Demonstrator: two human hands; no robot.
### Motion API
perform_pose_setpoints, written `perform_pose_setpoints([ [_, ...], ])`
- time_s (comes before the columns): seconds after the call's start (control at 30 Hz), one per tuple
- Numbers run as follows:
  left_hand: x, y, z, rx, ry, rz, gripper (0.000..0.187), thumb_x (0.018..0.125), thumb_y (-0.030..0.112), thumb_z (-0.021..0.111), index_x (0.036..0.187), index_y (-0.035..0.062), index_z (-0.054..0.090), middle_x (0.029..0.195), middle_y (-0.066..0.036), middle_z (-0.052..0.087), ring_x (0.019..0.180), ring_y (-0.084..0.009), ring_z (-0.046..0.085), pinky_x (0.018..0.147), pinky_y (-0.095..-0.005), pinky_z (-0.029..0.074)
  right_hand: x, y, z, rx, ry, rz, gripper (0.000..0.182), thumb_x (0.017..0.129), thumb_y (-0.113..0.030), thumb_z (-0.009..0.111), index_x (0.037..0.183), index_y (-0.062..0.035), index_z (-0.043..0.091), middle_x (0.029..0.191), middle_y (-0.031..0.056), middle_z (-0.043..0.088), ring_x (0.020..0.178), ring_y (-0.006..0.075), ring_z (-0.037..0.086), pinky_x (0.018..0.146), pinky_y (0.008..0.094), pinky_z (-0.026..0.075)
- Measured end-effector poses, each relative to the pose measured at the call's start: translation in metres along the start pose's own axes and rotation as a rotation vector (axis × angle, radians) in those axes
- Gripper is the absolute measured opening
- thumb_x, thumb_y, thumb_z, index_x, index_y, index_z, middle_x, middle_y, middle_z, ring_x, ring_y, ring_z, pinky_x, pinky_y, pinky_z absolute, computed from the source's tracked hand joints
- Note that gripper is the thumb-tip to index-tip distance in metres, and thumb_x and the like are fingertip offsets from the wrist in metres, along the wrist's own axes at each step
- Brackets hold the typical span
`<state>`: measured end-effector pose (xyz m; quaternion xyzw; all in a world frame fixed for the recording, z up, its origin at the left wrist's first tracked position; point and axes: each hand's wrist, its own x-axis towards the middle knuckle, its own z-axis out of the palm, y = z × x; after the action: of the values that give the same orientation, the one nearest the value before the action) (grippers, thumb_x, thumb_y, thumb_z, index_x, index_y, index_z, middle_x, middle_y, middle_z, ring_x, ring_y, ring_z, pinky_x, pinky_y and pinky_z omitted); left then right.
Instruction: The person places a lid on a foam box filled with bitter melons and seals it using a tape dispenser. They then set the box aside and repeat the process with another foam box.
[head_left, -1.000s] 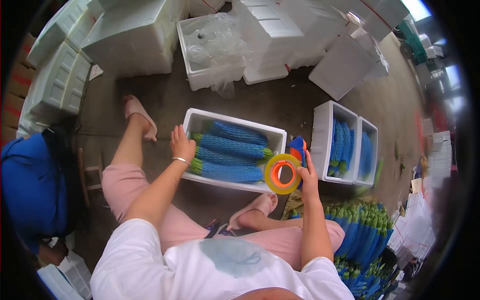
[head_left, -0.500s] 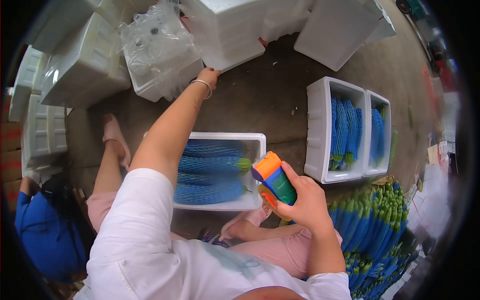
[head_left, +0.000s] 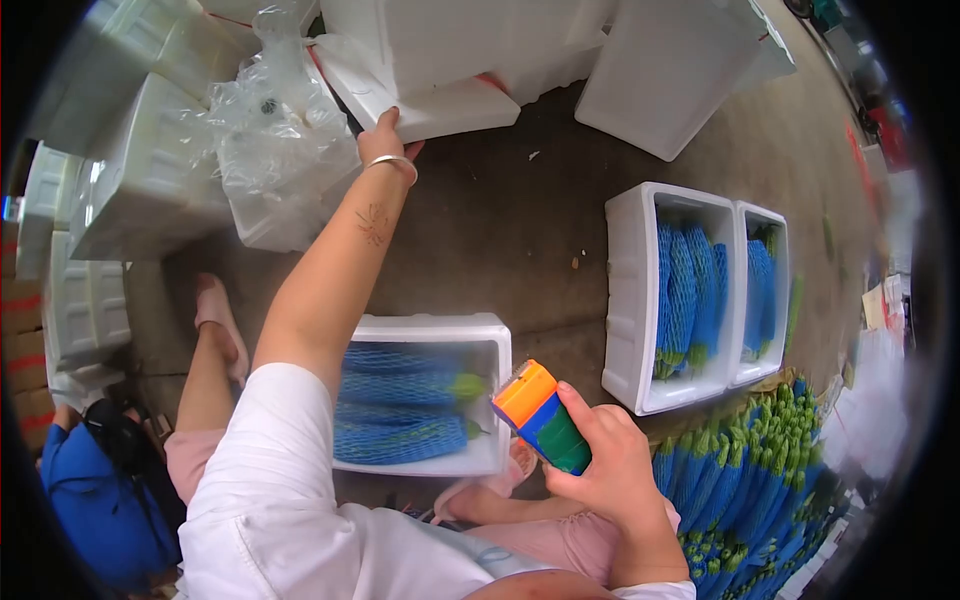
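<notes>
My left hand (head_left: 385, 138) reaches far forward and grips the near edge of a white foam lid (head_left: 445, 108), thumb on top and fingers underneath. The lid is tilted up against stacked foam boxes. My right hand (head_left: 610, 455) is wrapped round an orange, blue and green tape dispenser (head_left: 545, 415), its toothed orange end pointing forward and left. Between my legs stands an open white foam box (head_left: 490, 330) holding several long green vegetables (head_left: 400, 435) in blue mesh sleeves. Neither hand touches that box.
Two more open foam boxes (head_left: 630, 300) of sleeved vegetables stand at right, above a large pile of sleeved vegetables (head_left: 740, 470). Foam boxes (head_left: 140, 170) and clear plastic bags (head_left: 285, 130) crowd the left and back. A person in blue (head_left: 95, 500) is at lower left.
My left hand has taken hold of the foam lid and raised its left end. The tape dispenser has turned slightly in my right hand. The view has shifted, so the boxes sit lower.
</notes>
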<state>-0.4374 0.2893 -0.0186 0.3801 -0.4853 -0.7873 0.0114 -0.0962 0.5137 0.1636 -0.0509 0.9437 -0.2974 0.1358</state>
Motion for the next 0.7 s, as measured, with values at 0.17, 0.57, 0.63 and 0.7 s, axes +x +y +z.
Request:
perform_pose_setpoints([
  [0.17,-0.087,0.093,-0.039,-0.011,-0.127,0.147,0.043,0.088,0.025,0.059,0.117,-0.0028,0.045,0.112,-0.017,0.053,0.100,-0.0293,0.058,0.082,-0.0460,0.055,-0.021,-0.011,0.006,-0.059,0.026,-0.078,0.081,0.053,-0.021,0.070,0.130,-0.0098,0.050,0.075,0.0116,0.055,0.069,0.0280,0.054,0.067,0.0372,0.047],
  [0.57,-0.243,0.345,-0.426,0.392,-0.361,0.203,0.056,0.087,0.046,0.058,0.123,0.0036,0.052,0.112,-0.011,0.062,0.101,-0.0181,0.060,0.089,-0.0325,0.049,-0.090,-0.028,-0.009,0.633,0.251,0.086,0.076,0.065,-0.009,0.059,0.139,-0.0057,0.040,0.122,0.0104,0.056,0.104,0.0132,0.054,0.092,0.0252,0.042],
  [0.63,-0.260,0.328,-0.454,0.292,-0.352,0.233,0.057,0.088,0.047,0.057,0.123,0.0021,0.053,0.115,-0.013,0.061,0.103,-0.0187,0.060,0.089,-0.0331,0.049,-0.095,-0.014,-0.016,0.675,0.349,0.063,0.074,0.068,-0.013,0.058,0.138,-0.0024,0.040,0.125,0.0112,0.053,0.105,0.0166,0.055,0.092,0.0274,0.042],
  [0.7,-0.248,0.299,-0.464,0.288,-0.393,0.140,0.054,0.087,0.045,0.059,0.120,0.0011,0.055,0.108,-0.011,0.064,0.094,-0.0183,0.064,0.084,-0.0302,0.052,-0.097,-0.006,-0.013,0.703,0.395,0.084,0.073,0.069,-0.016,0.058,0.139,-0.0024,0.039,0.124,0.0113,0.053,0.105,0.0176,0.055,0.093,0.0284,0.042],
])
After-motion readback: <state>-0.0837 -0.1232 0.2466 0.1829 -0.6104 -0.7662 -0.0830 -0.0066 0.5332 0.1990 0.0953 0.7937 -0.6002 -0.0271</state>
